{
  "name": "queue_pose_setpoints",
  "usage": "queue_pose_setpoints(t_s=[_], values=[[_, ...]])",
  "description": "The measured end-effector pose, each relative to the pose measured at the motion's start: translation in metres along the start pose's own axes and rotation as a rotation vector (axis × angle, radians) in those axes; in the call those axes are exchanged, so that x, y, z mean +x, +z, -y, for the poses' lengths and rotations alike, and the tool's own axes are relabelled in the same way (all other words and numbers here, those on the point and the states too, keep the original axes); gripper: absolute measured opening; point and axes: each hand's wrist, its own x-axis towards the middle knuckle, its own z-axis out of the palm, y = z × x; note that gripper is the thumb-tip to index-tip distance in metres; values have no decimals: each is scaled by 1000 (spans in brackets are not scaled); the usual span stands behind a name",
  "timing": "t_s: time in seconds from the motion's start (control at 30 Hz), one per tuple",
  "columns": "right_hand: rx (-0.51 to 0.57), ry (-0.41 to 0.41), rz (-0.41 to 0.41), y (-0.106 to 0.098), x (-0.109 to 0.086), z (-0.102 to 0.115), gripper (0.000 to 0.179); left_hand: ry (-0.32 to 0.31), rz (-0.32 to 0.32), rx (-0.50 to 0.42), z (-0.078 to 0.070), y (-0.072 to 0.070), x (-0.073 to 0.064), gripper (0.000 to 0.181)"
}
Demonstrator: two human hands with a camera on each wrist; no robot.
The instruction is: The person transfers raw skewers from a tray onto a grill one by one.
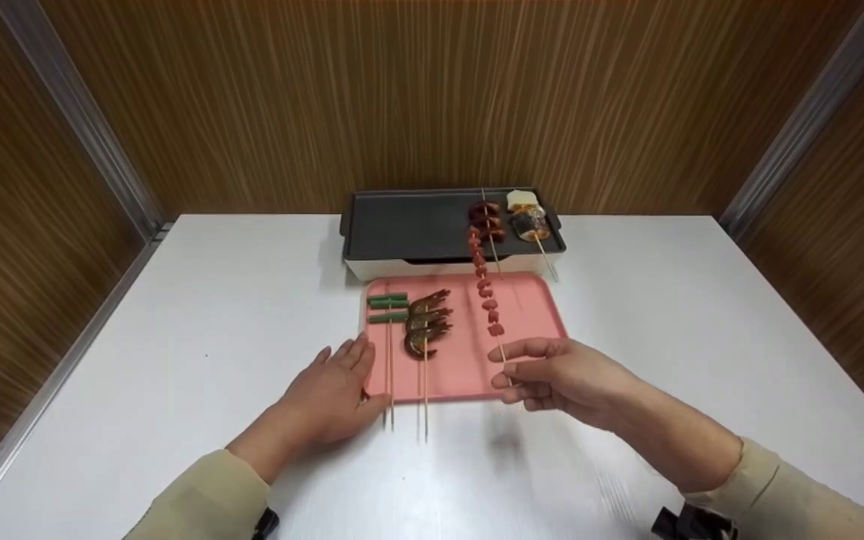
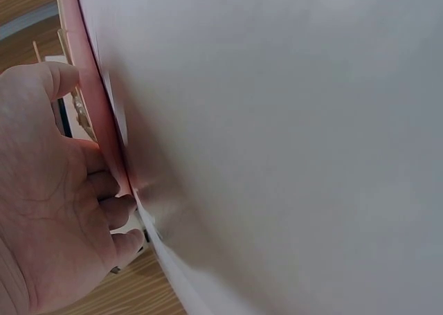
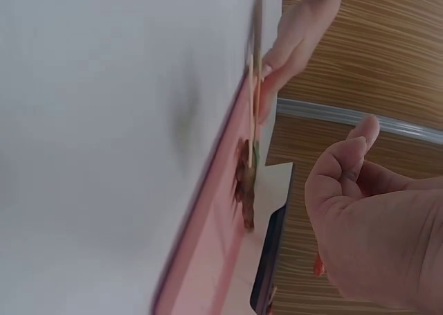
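"Red-chunk skewer (image 1: 485, 293) first: where is it, seen from the hands?"

"In the right hand (image 1: 563, 375). Thumb and fingers pinch the bare near end of its stick, and the red pieces run from there toward the far side, over the right half of the pink tray (image 1: 529, 307)."

"Is it lying down?"

"Its near end is held up, with a blurred shadow on the worktop (image 1: 252, 285) below that hand. Whether the far tip touches anything, I can't tell."

"And the left hand (image 1: 338, 390)?"

"Well to the left of that skewer, at the tray's near left corner. It grips no skewer: its fingers are extended and rest along the left rim, the thumb just beside a stick."

"What's in the tray?"

"Two skewers on its left half. Farthest left is the green skewer (image 1: 388, 303), three pieces set crosswise; just right of it, the shrimp skewer (image 1: 426, 321), three brown shrimp. Both bare sticks pass the near rim."

"And beyond?"

"A griddle (image 1: 409, 225), dark on top, pale below, just past the tray. At its right end lie a dark reddish skewer (image 1: 487, 223) and, to the right of that, a skewer with white and dark pieces (image 1: 531, 223). Both sticks point to the near side. Farthest off stands a wood-grain wall (image 1: 432, 97)."
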Motion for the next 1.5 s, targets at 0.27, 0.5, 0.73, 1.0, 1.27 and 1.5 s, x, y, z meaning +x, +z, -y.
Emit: queue_pose_setpoints(t_s=[0.27,0.5,0.73,1.0,1.27,1.5], values=[[12,-10,-26,-4,19,23,25,-4,8,1,0,2,1,85],[-8,-41,-63,-6,41,42,26,-3,3,6,-1,2,1,86],[8,-48,-104,-8,70,53,31,3,2,5,-2,0,0,85],[62,-12,-177,-14,109,62,32,-7,1,6,1,0,1,84],[97,39,-217,-17,140,61,40,-11,8,-8,1,-1,-1,84],[125,53,-240,-20,152,54,38,-7,4,-12,1,-1,-2,84]])
